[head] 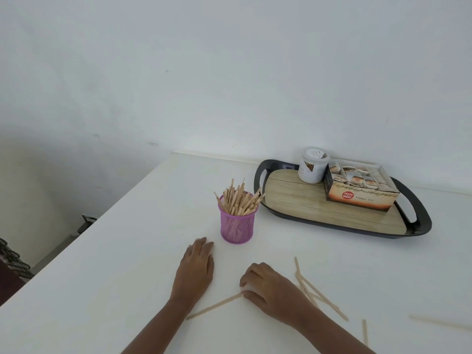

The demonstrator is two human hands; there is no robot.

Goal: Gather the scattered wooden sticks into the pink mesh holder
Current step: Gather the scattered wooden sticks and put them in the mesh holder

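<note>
The pink mesh holder (238,227) stands upright in the middle of the white table, packed with many wooden sticks (238,200) that fan out of its top. My left hand (195,272) lies flat on the table just left of and below the holder, holding nothing. My right hand (270,290) is curled, its fingertips pinching the near end of one long stick (213,306) that lies flat on the table. Several loose sticks (310,290) lie crossed just right of that hand. One more stick (365,332) lies near the bottom edge.
A black-rimmed tray (419,213) with a wood-pattern base sits at the back right, carrying a white jar (313,166) and an open ginger tea box (360,186). A faint stick (439,323) lies far right. The table's left edge (84,231) drops to the floor.
</note>
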